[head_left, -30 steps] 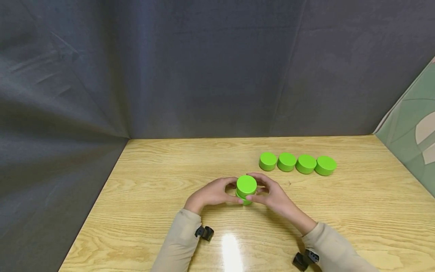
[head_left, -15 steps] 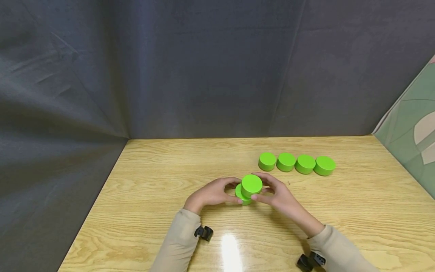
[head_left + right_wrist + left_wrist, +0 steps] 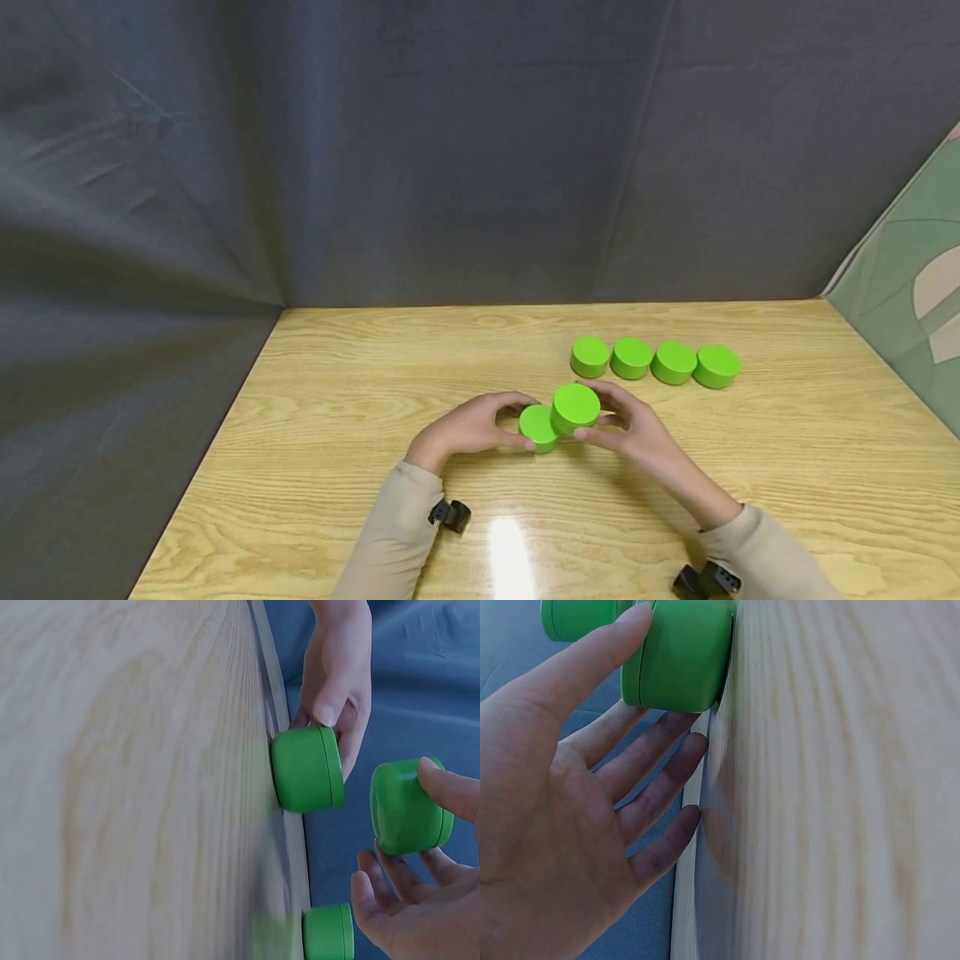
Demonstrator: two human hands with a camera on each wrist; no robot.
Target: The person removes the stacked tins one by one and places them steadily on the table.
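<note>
One small round green jar [image 3: 539, 425], with a lid seam around it, stands on the wooden table. My left hand [image 3: 474, 423] pinches its sides between thumb and fingers, and the left wrist view shows the same jar [image 3: 682, 660] against the tabletop. A second green jar [image 3: 576, 406] is in my right hand [image 3: 628, 422], gripped between thumb and fingertips. In the right wrist view this held jar [image 3: 409, 806] is off the table, with a gap to the standing jar [image 3: 304, 769]. From the head view it overlaps the standing jar's right edge.
Farther back and to the right, a row of several matching green jars [image 3: 632, 358] stands on the table [image 3: 360, 358]. A dark grey cloth [image 3: 465, 150] hangs behind the table and along its left side. Green patterned fabric [image 3: 918, 275] borders the right edge.
The right hand has drawn its jar from on top of the standing jar off to the right, uncovering that jar's top. The left hand has stayed in place.
</note>
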